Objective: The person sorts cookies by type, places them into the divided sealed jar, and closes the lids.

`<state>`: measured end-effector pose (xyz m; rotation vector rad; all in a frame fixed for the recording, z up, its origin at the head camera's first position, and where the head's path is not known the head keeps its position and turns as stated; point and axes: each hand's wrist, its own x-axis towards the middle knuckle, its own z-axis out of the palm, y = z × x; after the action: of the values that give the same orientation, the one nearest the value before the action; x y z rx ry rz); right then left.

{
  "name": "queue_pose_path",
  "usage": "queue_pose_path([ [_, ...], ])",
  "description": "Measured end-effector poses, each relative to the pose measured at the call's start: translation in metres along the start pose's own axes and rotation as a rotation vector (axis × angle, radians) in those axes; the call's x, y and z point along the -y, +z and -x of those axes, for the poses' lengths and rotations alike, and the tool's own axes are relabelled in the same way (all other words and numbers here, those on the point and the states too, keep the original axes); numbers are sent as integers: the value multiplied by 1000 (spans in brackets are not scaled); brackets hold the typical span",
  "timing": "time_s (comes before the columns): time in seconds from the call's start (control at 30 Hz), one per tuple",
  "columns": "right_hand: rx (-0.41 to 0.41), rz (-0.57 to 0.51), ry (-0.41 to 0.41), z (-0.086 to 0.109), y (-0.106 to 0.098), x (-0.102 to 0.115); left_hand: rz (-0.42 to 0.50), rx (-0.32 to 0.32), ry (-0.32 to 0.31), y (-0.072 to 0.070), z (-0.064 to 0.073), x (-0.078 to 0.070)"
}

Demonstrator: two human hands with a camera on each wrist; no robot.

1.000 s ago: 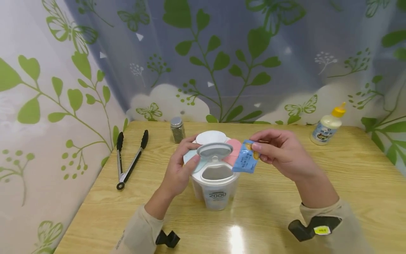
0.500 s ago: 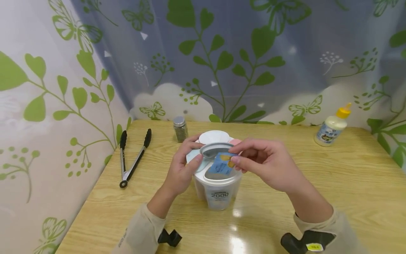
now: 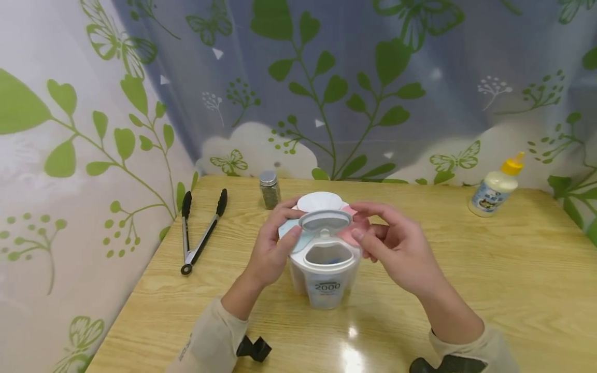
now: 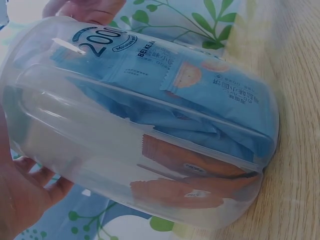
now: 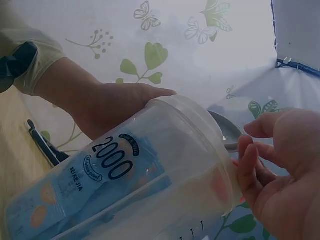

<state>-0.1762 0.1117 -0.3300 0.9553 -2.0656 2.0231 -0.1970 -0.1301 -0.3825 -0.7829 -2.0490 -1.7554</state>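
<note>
A clear divided food storage container (image 3: 326, 298) stands on the table, its top fitted with coloured flaps. The grey-lined front flap (image 3: 326, 221) is raised, and a bit of blue packet (image 3: 333, 261) shows down inside that opening. My left hand (image 3: 270, 251) holds the container's left side, thumb over the pale blue flap (image 3: 303, 241). My right hand (image 3: 403, 251) hovers at the right rim by the pink flap (image 3: 347, 237), fingers loosely bent and nothing between them. Through the wall in the left wrist view, blue biscuit packets (image 4: 220, 90) fill one compartment and orange packets (image 4: 192, 162) lie in another.
Black-and-steel tongs (image 3: 198, 238) lie spread at the left. Behind the container stands a small spice jar (image 3: 269, 190) with a silver lid. A squeeze bottle (image 3: 493, 190) with a yellow nozzle stands at the back right. Patterned curtains (image 3: 298, 103) border the wooden table (image 3: 420, 331).
My right hand has carried the blue biscuit packet over the open compartment, let it drop in, and drawn back to the right rim. My left hand has kept its hold on the container.
</note>
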Motion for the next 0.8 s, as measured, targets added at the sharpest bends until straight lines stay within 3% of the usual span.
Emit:
queue_pose_path([
  [0.13, 32, 18, -79, 2, -3, -4, -12, 12, 11, 1, -1, 1],
  [0.33, 7, 145, -77, 4, -10, -7, -25, 37, -11, 1, 1, 0],
  [0.43, -10, 290, 4, 2, -12, -11, -17, 33, -40, 1, 1, 0],
  [0.53, 79, 403, 162, 0, -12, -16, -6, 33, -77, 0, 2, -2],
  [0.67, 227, 342, 315, -1, -12, -22, 8, 57, -108, -2, 3, -4],
  [0.8, 275, 239, 317, -2, -12, -28, 18, 99, -105, -5, 3, -5],
])
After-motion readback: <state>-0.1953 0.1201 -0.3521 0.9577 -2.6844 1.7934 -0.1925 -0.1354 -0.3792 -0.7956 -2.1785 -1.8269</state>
